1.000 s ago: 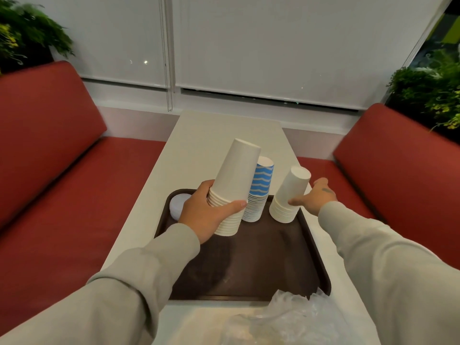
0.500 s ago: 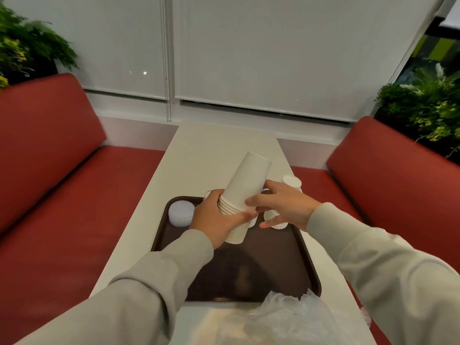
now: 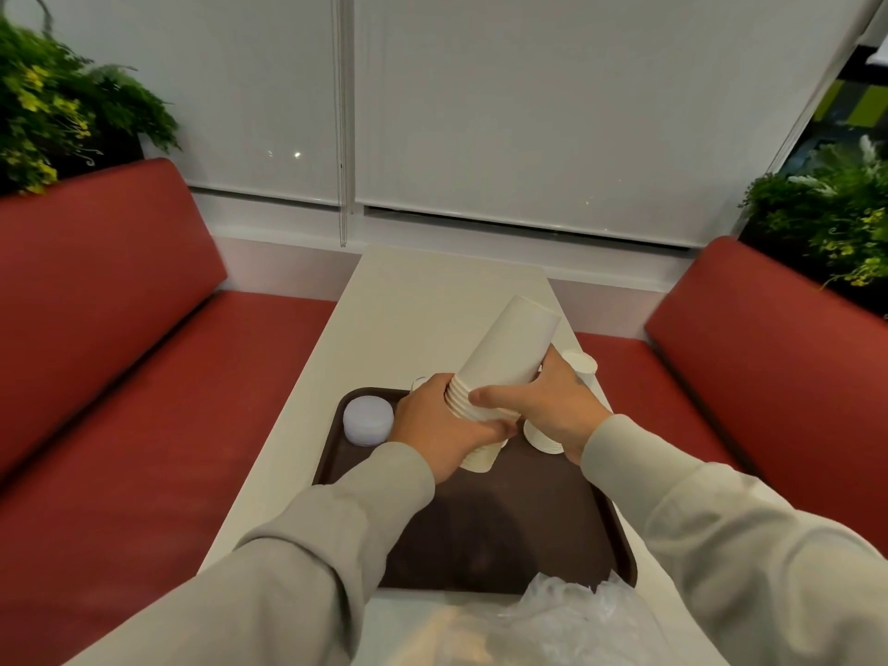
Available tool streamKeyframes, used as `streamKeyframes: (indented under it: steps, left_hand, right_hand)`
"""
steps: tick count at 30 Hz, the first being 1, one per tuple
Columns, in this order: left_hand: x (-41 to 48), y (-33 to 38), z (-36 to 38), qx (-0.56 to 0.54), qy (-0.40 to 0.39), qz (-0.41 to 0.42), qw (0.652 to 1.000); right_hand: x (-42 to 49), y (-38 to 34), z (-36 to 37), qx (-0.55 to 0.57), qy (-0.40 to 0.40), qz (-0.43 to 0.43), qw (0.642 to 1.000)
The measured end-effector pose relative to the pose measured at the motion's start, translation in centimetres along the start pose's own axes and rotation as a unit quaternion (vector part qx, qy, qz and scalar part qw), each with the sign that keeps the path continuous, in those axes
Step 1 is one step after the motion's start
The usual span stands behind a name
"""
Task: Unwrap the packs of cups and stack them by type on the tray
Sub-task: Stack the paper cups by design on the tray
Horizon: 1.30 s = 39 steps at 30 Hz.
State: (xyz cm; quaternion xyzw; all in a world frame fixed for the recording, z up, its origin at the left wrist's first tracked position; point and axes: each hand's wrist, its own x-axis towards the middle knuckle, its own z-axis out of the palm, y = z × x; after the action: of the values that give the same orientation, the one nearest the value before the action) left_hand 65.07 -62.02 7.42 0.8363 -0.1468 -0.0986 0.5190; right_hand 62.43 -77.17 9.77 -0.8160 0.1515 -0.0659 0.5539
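Item inspected: the tall stack of white cups point(image 3: 504, 358), held over the far half of the brown tray point(image 3: 480, 535). The cups are inverted. Their closed bases point up toward 1 o'clock and their open mouths point down toward 7 o'clock. The long axis leans along that line and is not upright. Whether the lower end touches the tray cannot be told.

Grip: the left hand point(image 3: 435, 427) wraps the lower part of the stack from the 9 o'clock side, fingers curled round it. The right hand point(image 3: 552, 408) grasps the same stack from the 3 o'clock side, with the thumb across the banded rims and the fingers behind.

Surroundings: a shorter stack of white cups point(image 3: 581, 367), also inverted, stands on the tray at 3 o'clock of the tall one and is largely covered by the right hand. A low round white stack point(image 3: 367, 420) sits in the tray's far left corner, near the left hand but apart from it. Crumpled clear plastic wrap point(image 3: 576, 617) lies at 6 o'clock and overlaps the tray's near edge.

The tray rests on a white table point(image 3: 432, 300). A red bench point(image 3: 144, 377) flanks the table at 9 o'clock and a second red bench point(image 3: 769, 377) at 3 o'clock
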Motion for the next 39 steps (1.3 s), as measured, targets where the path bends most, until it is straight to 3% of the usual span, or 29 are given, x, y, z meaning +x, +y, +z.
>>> streamKeyframes:
  steps: [9,16,20,24,39]
  left_hand:
    - [0.2,-0.6,0.1,-0.014,-0.034,-0.004,0.999]
    - [0.2,-2.3,-0.1,-0.004,0.0,-0.022,1.0]
    - [0.4,-3.0,-0.7,-0.023,0.017,-0.017,0.999]
    - [0.8,-3.2,-1.0,-0.054,0.03,-0.008,0.998]
    - [2.3,-4.5,-1.4,-0.088,0.035,0.021,0.995]
  right_hand:
    - [-0.3,0.1,-0.6,0.013,0.0,-0.014,1.0]
    - [1.5,-2.2,-4.4,0.081,0.09,-0.047,0.991]
    - [3.3,-2.2,-7.5,0.054,0.16,-0.051,0.984]
    - [4.0,-1.4,-9.3,-0.047,0.203,-0.028,0.978]
    - [7.2,4.5,-8.2,-0.129,0.221,0.048,0.965]
